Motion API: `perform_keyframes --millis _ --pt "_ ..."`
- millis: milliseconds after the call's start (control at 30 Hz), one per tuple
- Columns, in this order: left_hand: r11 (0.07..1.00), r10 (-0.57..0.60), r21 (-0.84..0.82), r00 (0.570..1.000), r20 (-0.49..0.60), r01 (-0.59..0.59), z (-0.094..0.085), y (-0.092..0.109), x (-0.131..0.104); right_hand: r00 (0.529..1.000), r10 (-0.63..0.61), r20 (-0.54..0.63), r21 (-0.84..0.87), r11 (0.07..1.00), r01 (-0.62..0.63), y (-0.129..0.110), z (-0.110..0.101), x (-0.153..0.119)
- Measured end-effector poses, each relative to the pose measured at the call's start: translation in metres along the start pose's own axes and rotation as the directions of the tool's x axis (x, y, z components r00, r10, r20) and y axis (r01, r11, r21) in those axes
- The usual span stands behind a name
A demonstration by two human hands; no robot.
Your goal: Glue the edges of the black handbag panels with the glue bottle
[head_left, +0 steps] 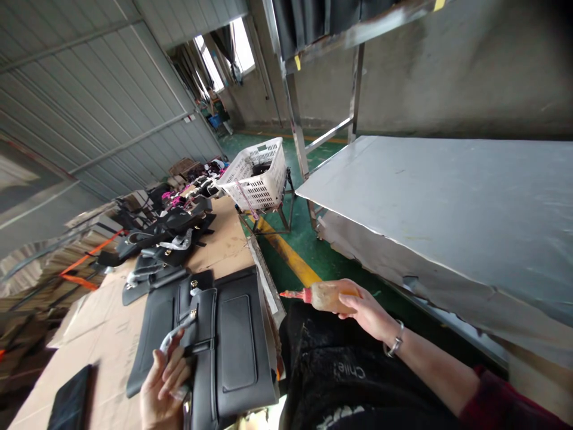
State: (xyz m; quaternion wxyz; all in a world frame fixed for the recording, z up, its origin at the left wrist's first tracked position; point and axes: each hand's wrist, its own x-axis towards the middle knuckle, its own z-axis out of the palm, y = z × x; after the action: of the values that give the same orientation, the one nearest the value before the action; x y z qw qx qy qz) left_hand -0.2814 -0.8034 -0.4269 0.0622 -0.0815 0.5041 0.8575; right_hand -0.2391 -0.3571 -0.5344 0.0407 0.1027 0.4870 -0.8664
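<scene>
My right hand is wrapped round a squeeze bottle of yellowish glue-like liquid. Its red nozzle points left, over my dark apron. At the lower left, the curled fingers of my left hand grip a strap wrapped in pale plastic. This strap runs up to a metal fitting on a black leather bag piece, which lies flat at the table's edge and has a stitched pocket panel. Another black piece lies partly under it.
Several black bag parts are heaped farther along the cardboard-covered table. A dark phone lies at lower left. Beyond the table stands a white crate on a metal stand. A grey-topped table occupies the right. Far back is a person.
</scene>
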Motion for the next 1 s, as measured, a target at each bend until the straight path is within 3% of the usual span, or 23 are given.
perform_keyframes --millis 100,233,333,467,600,733,900,1000 --pt "0.977 0.137 0.192 0.959 -0.25 -0.089 0.015 -0.008 -0.005 0.997 0.008 -0.079 0.057 0.998 -0.003 -0.001 0.001 0.0" --pt "0.926 0.268 0.354 0.893 -0.362 -0.134 0.022 -0.024 -0.018 0.988 0.015 -0.153 0.143 0.99 0.008 0.0 -0.001 -0.002" --pt "0.922 0.266 0.366 0.895 -0.357 -0.128 0.027 -0.03 -0.028 0.991 0.033 -0.127 0.221 0.975 -0.004 0.0 -0.002 -0.007" --pt "0.982 0.172 0.13 0.931 -0.322 -0.136 0.04 -0.021 -0.028 0.994 0.049 -0.098 0.188 0.982 -0.03 -0.004 0.0 -0.012" --pt "0.995 0.067 -0.048 0.958 -0.278 -0.084 0.05 -0.009 -0.008 0.993 -0.04 -0.115 0.06 0.997 0.048 -0.009 -0.001 -0.009" --pt "0.985 -0.072 -0.172 0.953 -0.295 0.021 0.052 -0.01 0.015 0.977 -0.153 -0.147 -0.005 0.988 0.154 -0.013 -0.006 -0.004" --pt "0.989 -0.083 -0.139 0.967 -0.241 0.051 0.056 -0.005 0.019 0.981 -0.177 -0.085 -0.154 0.975 0.162 -0.02 -0.007 -0.001" --pt "0.988 -0.074 -0.149 0.947 -0.311 0.029 0.064 0.0 0.013 0.983 -0.18 -0.042 -0.182 0.969 0.17 -0.021 -0.002 0.005"
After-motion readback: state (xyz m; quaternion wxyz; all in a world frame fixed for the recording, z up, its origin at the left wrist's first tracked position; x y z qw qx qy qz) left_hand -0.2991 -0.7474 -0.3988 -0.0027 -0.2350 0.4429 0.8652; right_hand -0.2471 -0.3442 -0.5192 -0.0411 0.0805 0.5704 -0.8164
